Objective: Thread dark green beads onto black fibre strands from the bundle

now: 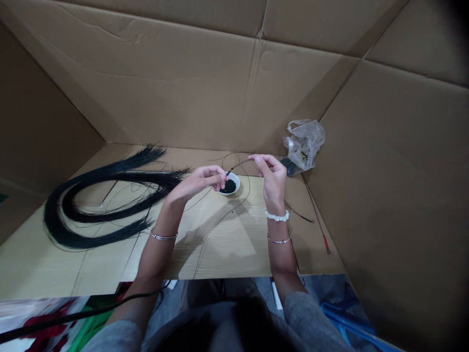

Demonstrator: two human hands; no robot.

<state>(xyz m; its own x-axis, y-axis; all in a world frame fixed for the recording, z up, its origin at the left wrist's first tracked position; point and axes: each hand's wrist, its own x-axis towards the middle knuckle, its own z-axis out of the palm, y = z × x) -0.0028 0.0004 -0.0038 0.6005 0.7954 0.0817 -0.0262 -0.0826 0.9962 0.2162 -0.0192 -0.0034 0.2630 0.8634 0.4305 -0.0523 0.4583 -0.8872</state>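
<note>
My left hand (205, 182) is closed in a pinch on a thin dark wire, just over the left rim of a small white bowl (238, 184). Small dark beads (229, 187) lie in the bowl. To the right and a little higher, my right hand (271, 173) pinches the same wire (240, 163) between thumb and fingertips. The stretch between the hands arches slightly, and a few dark beads (229, 172) appear to sit on it beside my left fingers. Loose lengths of wire curl behind the bowl and run down to the table's front edge.
Two thick bundles of dark wire (54, 220) lie curved on the table (176, 254) at left. A clear plastic bag (306, 142) stands at back right. A thin rod with a red end (325, 240) lies at right. Cardboard walls (183, 98) enclose the back and sides.
</note>
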